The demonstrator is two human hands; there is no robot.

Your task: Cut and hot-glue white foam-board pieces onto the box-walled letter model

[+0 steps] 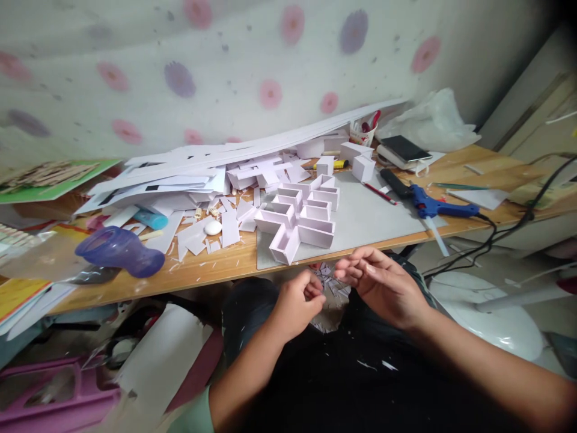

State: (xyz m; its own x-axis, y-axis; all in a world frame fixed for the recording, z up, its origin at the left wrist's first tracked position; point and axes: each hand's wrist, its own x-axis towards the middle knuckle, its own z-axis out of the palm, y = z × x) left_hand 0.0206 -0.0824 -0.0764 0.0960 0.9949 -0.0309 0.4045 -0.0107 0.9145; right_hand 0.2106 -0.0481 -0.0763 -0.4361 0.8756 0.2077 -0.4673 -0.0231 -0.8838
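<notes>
My left hand point(298, 300) is curled in a loose fist below the table's front edge, over my lap. My right hand point(376, 282) hovers beside it, fingers bent and partly apart, tips pointing toward the left hand. Whether either hand holds something small I cannot make out. Just above them, on a grey cutting mat point(369, 219), stands a white foam-board model point(300, 219) made of several open box cells. Paper scraps point(331, 294) lie between my knees.
A wooden table point(216, 267) carries a heap of white board sheets point(193, 171), offcuts, a blue glue gun point(433, 207) with cable, a purple plastic object point(119, 249), a red pencil point(381, 193), a phone point(404, 147) and a plastic bag point(433, 120). A white fan base point(491, 313) stands at right.
</notes>
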